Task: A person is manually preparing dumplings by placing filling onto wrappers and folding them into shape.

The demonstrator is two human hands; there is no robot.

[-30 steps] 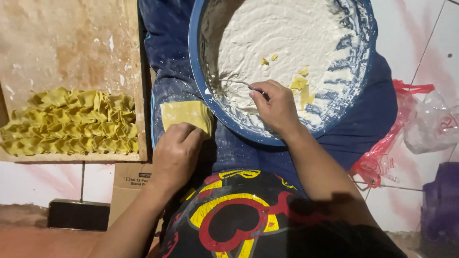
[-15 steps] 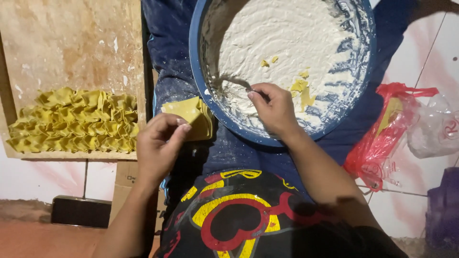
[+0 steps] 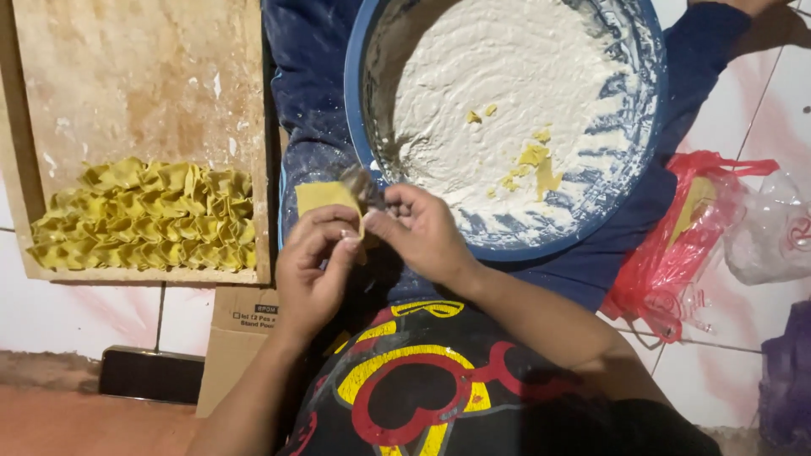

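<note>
Just beside the blue flour basin's [image 3: 355,93] near rim, my left hand [image 3: 312,262] pinches a yellow dumpling wrapper [image 3: 325,197] while my right hand [image 3: 422,232] grips a small spoon [image 3: 361,184], so I keep the sheet flat and load its middle sparingly

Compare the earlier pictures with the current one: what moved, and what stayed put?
The right hand left the blue bowl and came to the left hand. The left hand lifted a yellow wrapper off the lap; both hands now meet at it. The bowl's filling and the folded dumplings on the wooden tray look unchanged.
</note>
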